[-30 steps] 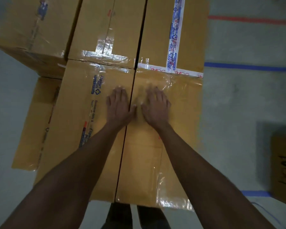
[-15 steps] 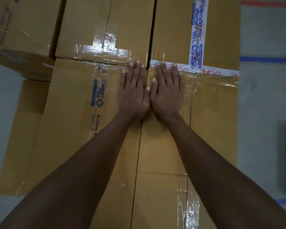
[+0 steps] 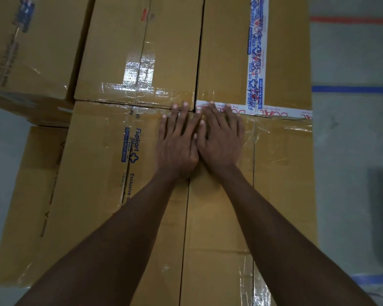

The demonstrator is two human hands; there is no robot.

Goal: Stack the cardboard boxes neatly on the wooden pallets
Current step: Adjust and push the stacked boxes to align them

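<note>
Head view shows your left hand (image 3: pixel 177 146) and right hand (image 3: pixel 221 142) lying flat, fingers straight and gripping nothing, side by side across the seam between the near left box (image 3: pixel 93 184) and near right box (image 3: pixel 281 173). Your fingertips (image 3: pixel 184 105) reach the far edges, where the far left box (image 3: pixel 142 51) and far right box (image 3: pixel 226 51) butt against them.

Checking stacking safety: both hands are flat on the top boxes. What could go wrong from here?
1. The fingertips of the left hand and right hand lie where four boxes meet, so a shove could pinch them.
2. The lower box juts out left of the near-left box, so the stack may end up uneven.
</note>
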